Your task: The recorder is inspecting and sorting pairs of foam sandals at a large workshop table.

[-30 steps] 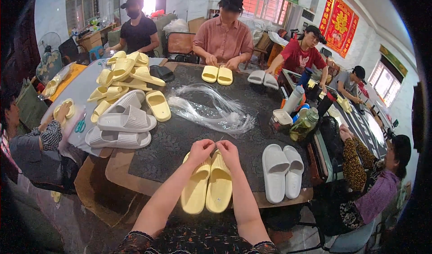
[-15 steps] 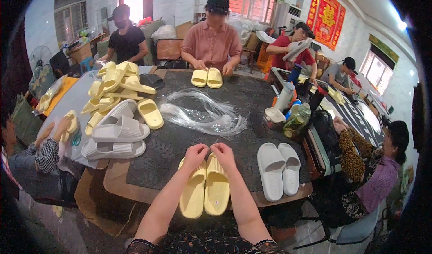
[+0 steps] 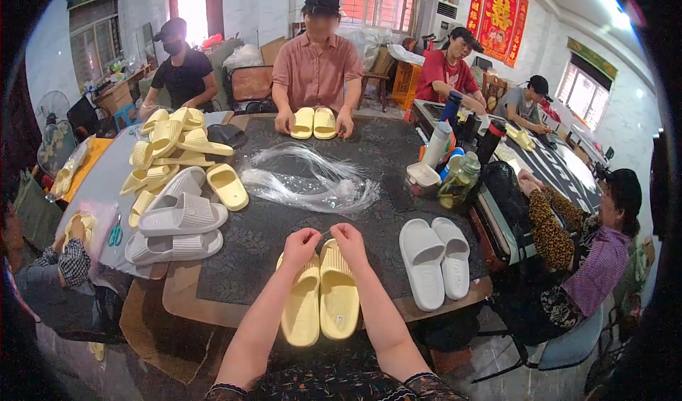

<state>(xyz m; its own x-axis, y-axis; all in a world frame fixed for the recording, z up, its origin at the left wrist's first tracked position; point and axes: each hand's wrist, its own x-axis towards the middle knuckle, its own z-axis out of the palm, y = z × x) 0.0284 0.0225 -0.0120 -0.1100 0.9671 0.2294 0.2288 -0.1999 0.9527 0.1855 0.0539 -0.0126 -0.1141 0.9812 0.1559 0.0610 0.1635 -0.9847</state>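
Note:
A pair of yellow slide sandals (image 3: 301, 309) lies side by side at the table's near edge, toes pointing away from me. Over their toe ends, my left hand (image 3: 302, 246) and my right hand (image 3: 349, 243) are held close together, each in a pinch. A thin strand shows faintly in the small gap between the fingertips; its ends are hidden. Just beyond my hands lies a loose bundle of clear plastic strands (image 3: 312, 191). Right of my hands stands a pair of light grey slides (image 3: 423, 277).
Grey slides (image 3: 174, 247) and a heap of yellow slides (image 3: 167, 138) are stacked at left, beside teal scissors (image 3: 115, 232). Bottles and a jar (image 3: 460, 181) stand at right. Across the table, a person (image 3: 317, 67) handles yellow slides; other people work around.
My hands have drawn slightly apart, still pinching. The person across has moved both hands to the sides of their yellow slides. The person in red no longer holds up the grey slide.

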